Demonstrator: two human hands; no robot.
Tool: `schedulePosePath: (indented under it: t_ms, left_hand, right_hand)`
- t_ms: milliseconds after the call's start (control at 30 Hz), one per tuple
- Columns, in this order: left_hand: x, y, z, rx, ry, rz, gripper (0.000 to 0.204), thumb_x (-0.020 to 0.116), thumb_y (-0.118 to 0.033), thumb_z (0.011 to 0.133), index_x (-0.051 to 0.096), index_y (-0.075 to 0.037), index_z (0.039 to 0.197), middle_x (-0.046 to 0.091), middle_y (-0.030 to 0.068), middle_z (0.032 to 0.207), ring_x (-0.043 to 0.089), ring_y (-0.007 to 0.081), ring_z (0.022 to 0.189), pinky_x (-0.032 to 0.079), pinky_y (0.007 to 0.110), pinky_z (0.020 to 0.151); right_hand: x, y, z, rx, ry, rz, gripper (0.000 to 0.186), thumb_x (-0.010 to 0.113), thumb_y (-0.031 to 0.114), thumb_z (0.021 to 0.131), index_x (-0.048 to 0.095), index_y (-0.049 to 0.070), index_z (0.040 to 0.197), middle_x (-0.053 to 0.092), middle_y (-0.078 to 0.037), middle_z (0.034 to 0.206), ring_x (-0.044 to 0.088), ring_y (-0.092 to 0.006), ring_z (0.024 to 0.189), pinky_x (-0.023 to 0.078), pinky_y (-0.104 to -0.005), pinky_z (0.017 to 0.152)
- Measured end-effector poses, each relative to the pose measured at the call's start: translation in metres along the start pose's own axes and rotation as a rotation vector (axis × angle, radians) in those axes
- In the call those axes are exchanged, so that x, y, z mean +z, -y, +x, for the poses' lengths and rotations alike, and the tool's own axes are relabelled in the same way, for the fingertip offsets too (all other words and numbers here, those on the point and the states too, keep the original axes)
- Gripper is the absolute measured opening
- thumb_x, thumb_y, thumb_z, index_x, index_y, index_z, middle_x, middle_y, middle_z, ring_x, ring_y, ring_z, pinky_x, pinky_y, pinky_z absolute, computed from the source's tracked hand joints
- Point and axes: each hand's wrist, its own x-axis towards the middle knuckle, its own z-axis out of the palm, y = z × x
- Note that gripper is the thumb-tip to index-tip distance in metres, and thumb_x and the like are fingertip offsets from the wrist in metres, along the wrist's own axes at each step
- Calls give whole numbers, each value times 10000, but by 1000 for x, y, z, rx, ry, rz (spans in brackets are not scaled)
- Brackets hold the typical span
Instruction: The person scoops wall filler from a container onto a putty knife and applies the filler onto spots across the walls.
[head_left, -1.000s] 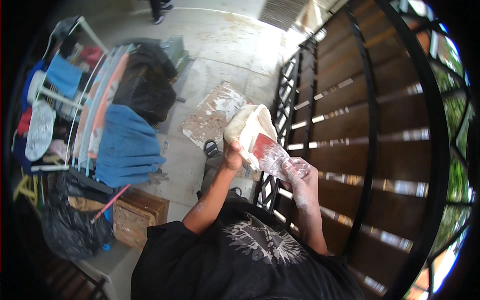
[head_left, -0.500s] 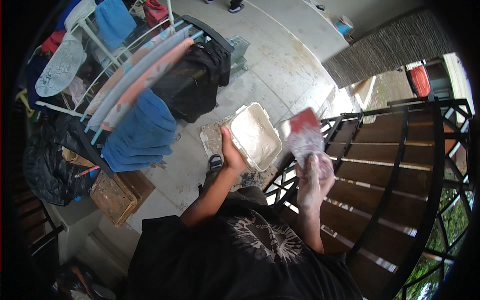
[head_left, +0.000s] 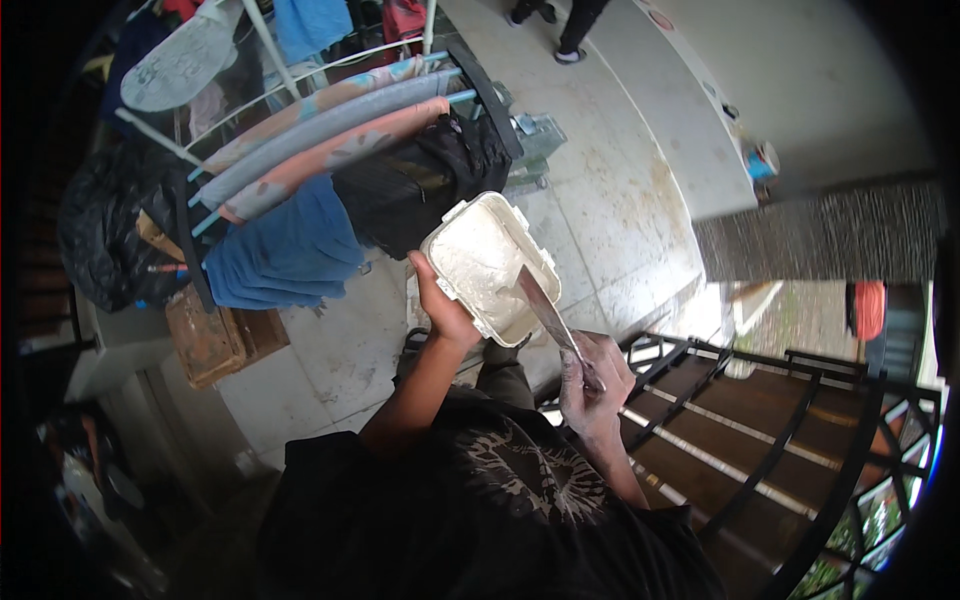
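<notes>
My left hand (head_left: 443,305) grips a square white plastic tub (head_left: 517,326) by its left side, the thumb up against the rim. Inside the tub lies a thick off-white paste (head_left: 472,250), smeared up the walls. My right hand (head_left: 598,378), coated in whitish residue, is closed round a putty knife (head_left: 546,314). The knife is turned nearly edge-on, and its blade tip reaches into the tub at the paste. How deep the tip sits cannot be made out.
Left stands a drying rack (head_left: 487,105) hung with a blue towel (head_left: 285,250) and dark cloth. A worn wooden box (head_left: 205,335) and black bag (head_left: 110,230) are beside it. A black metal railing (head_left: 780,440) runs right. Another person's legs (head_left: 577,30) show at the top.
My right hand has turned the putty knife from flat-facing to edge-on and brought its blade left into the tub. The tub has shifted slightly left; the whole view has swung.
</notes>
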Motion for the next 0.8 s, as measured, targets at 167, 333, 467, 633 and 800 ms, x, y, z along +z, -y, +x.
schedulePosePath:
  t_ms: [167,333,467,633,800]
  left_hand:
    - [24,52,18,111,-21,21,886,266,-724,872,328,-15,1400,438,163,1373,470,313,1228,377,446,1030]
    - [32,96,28,267,106,-18,808,297,-664,906,389,0,1356,508,133,1302,515,256,1172,402,395,995]
    - [55,129,30,278,-38,-25,832,276,-686,894,381,-12,1370,489,146,1331,501,293,1195,383,431,1020]
    - [71,152,44,312,-124,-2,881,262,-745,852,396,-51,1377,486,158,1339,485,333,1217,364,472,1039]
    - [83,158,65,450,-77,33,889,206,-753,850,413,-60,1366,504,170,1318,499,356,1197,382,509,1015]
  right_hand:
    - [-51,-51,40,-104,72,50,228,613,-72,766,639,-45,991,657,-183,933,661,-273,772,530,-308,656]
    - [-91,-95,82,-208,214,178,220,609,-68,774,642,-57,992,648,-186,925,665,-267,763,541,-289,623]
    - [-124,-113,105,-310,277,247,122,609,-30,806,643,-40,922,652,-177,855,646,-259,706,506,-302,621]
    - [-123,-158,134,-480,303,371,124,607,-3,809,640,-44,922,650,-178,850,640,-270,704,505,-313,619]
    - [-120,-176,169,-483,335,500,157,607,1,814,644,-34,962,636,-179,887,633,-264,737,498,-307,658]
